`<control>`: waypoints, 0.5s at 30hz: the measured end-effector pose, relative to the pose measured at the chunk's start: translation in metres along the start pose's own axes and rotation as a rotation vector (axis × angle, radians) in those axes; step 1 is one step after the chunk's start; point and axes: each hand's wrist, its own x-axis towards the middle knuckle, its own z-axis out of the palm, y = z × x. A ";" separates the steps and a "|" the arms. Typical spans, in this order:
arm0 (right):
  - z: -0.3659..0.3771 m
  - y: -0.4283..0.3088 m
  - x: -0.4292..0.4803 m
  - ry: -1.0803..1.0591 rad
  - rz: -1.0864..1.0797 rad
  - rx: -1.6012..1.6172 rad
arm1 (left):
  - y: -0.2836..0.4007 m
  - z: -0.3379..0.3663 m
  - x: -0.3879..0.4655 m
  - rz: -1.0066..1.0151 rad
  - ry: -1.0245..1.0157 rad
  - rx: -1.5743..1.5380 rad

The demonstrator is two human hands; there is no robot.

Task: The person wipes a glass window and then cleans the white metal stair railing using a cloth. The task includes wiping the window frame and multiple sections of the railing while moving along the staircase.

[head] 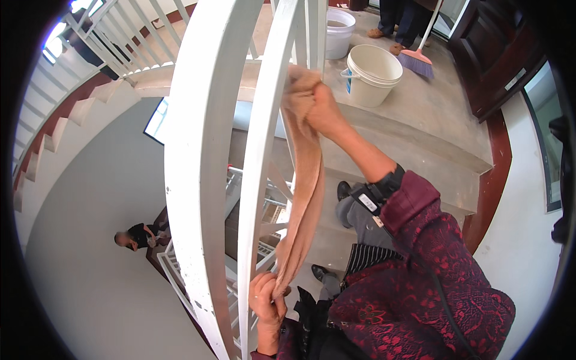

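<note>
A tan cloth (306, 189) hangs in a long strip between my two hands, beside the white stair railing (256, 148). Higher up, my right hand (326, 108) grips its bunched upper part against a railing bar; this part is somewhat blurred. My left hand (267, 297) holds the lower end of the cloth close to the same narrow rail, with the fingers curled around it. The wide white handrail (193, 148) runs to the left of both hands and shows small chips in its paint.
A cream plastic bucket (373, 76) and a white bucket (338, 33) stand on the landing by a broom (416, 60). Another person's legs (400, 22) are there. Concrete steps (405, 135) lie under me. Far below the railing is a person (144, 236); a ladder (270, 193) also shows.
</note>
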 end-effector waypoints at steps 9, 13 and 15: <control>0.013 0.057 -0.002 -0.189 0.339 0.407 | -0.010 0.015 0.011 -0.033 -0.019 0.144; 0.013 0.114 -0.032 -0.332 0.308 0.259 | 0.009 0.007 0.039 0.065 0.040 0.468; 0.020 0.148 -0.042 -0.348 0.339 0.242 | 0.007 0.002 0.062 0.055 0.068 0.540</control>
